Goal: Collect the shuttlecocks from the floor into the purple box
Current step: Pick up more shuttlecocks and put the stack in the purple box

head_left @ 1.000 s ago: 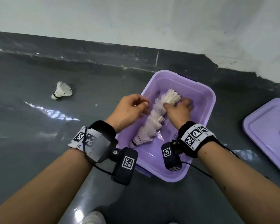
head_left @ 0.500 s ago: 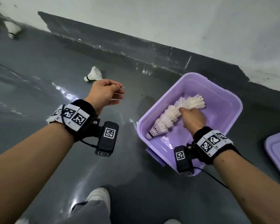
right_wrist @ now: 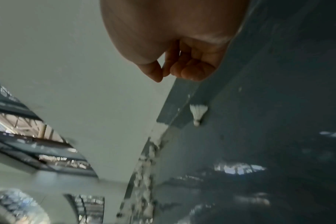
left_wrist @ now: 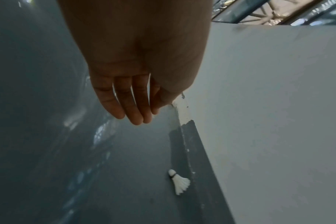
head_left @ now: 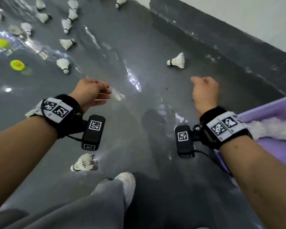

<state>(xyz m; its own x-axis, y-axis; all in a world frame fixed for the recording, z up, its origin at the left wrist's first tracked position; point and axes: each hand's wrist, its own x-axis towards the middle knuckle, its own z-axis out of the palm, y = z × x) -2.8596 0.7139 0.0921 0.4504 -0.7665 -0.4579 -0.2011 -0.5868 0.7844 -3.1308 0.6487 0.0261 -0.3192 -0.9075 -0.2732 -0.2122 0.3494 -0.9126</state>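
The purple box (head_left: 269, 109) sits at the right edge of the head view, with a stack of white shuttlecocks (head_left: 274, 128) lying in it. One white shuttlecock (head_left: 176, 61) (left_wrist: 179, 183) (right_wrist: 197, 113) lies on the grey floor near the wall base. Another shuttlecock (head_left: 84, 163) lies near my foot, and several more (head_left: 66, 43) are scattered at the far left. My left hand (head_left: 104, 93) (left_wrist: 136, 112) hovers over the floor with relaxed, straight fingers and holds nothing. My right hand (head_left: 203, 83) (right_wrist: 182, 68) is curled into an empty fist, left of the box.
The dark wall base (head_left: 221, 38) runs diagonally along the upper right under a white wall. Two yellow shuttlecocks (head_left: 17, 64) lie at the far left. My grey trouser leg and white shoe (head_left: 125, 179) stand at the bottom centre.
My right hand has let go of the stack in the box and moved out to the left over the floor. The left hand and my view have swung left towards the scattered shuttlecocks.
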